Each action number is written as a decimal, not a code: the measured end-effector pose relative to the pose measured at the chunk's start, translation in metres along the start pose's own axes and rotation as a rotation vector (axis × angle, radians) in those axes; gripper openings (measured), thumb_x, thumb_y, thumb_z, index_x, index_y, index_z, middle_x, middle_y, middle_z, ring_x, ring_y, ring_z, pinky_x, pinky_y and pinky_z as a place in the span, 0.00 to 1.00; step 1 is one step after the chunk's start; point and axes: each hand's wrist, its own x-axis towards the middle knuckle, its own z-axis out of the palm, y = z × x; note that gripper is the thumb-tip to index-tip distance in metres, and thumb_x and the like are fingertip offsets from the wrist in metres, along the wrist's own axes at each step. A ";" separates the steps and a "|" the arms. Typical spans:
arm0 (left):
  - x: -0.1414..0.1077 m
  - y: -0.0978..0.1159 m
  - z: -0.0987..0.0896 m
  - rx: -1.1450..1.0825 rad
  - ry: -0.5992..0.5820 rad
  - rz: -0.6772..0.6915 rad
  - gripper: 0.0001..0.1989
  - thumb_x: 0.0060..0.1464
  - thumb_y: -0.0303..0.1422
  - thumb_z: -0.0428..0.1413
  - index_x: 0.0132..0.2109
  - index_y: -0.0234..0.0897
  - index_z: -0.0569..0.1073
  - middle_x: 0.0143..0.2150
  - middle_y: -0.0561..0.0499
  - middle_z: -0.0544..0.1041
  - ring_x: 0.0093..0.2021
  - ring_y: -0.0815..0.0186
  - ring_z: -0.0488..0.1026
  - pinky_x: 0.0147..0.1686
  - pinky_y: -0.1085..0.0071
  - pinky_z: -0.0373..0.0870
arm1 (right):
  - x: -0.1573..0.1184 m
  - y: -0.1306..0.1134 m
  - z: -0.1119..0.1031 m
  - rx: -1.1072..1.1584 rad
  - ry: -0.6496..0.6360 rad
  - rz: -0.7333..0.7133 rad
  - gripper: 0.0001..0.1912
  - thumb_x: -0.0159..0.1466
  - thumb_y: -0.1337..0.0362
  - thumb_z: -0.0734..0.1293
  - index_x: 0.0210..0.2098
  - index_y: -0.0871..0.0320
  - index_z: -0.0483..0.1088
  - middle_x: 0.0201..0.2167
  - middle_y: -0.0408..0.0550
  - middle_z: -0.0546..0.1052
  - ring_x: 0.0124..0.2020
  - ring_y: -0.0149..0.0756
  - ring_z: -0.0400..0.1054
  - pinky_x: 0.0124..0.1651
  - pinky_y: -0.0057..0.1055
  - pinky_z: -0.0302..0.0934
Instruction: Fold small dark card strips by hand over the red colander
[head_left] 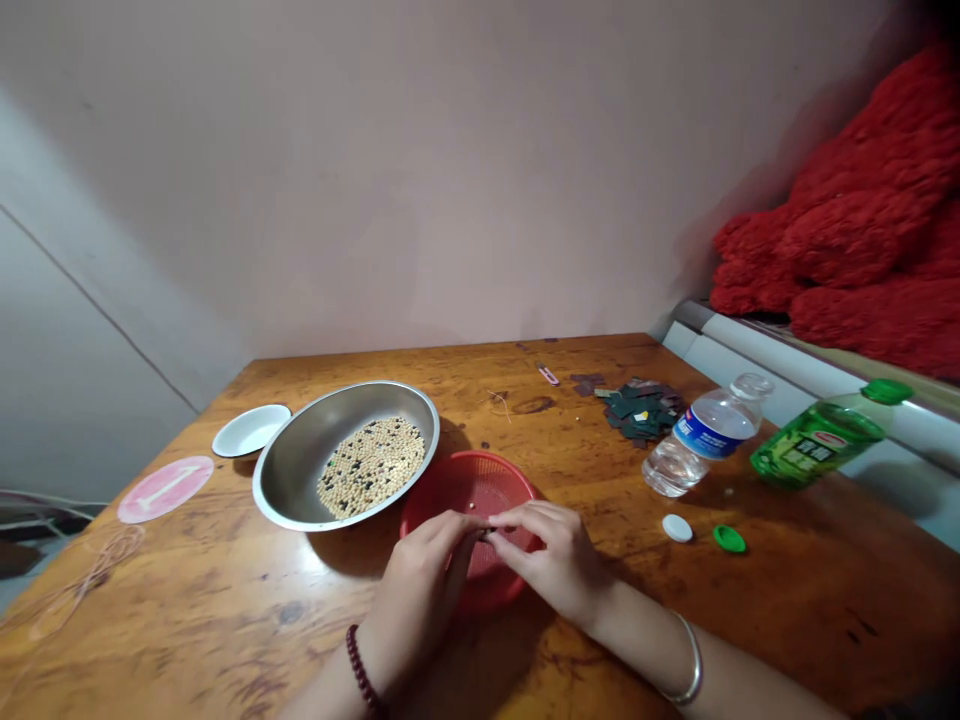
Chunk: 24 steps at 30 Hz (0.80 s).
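Note:
My left hand (pixel 431 560), with a dark bead bracelet at the wrist, and my right hand (pixel 551 550), with a silver bangle, meet over a red plastic basket (pixel 469 468). Fingertips of both are pinched together around something small and dark, too little to name. One pale bean (pixel 472 506) lies inside the basket. Left of it stands a wide steel basin (pixel 296 470), holding a layer of pale beans mixed with dark ones (pixel 375 465). The basket's near side is partly hidden by my hands.
A white enamel bowl (pixel 251 430) and a pink round card (pixel 166 488) lie left. At right are a pile of dark fabric scraps (pixel 645 408), a water bottle (pixel 705 440), a green drink bottle (pixel 825 440), and white (pixel 677 528) and green caps (pixel 729 539). A pink cutter (pixel 548 375) lies behind.

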 end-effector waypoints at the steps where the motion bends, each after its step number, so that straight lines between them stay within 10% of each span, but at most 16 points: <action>1: 0.000 0.000 0.000 0.013 -0.004 0.005 0.07 0.63 0.29 0.50 0.44 0.40 0.73 0.38 0.52 0.78 0.38 0.71 0.76 0.38 0.76 0.72 | -0.001 0.001 0.001 -0.006 0.008 -0.016 0.04 0.59 0.69 0.70 0.34 0.55 0.76 0.28 0.43 0.81 0.29 0.33 0.75 0.34 0.29 0.67; 24: -0.004 0.005 0.006 0.054 0.094 0.098 0.07 0.62 0.26 0.50 0.44 0.37 0.72 0.36 0.51 0.77 0.35 0.70 0.75 0.36 0.75 0.71 | -0.008 0.007 -0.004 0.022 0.039 -0.190 0.09 0.58 0.74 0.70 0.36 0.55 0.73 0.31 0.44 0.78 0.34 0.32 0.72 0.39 0.31 0.68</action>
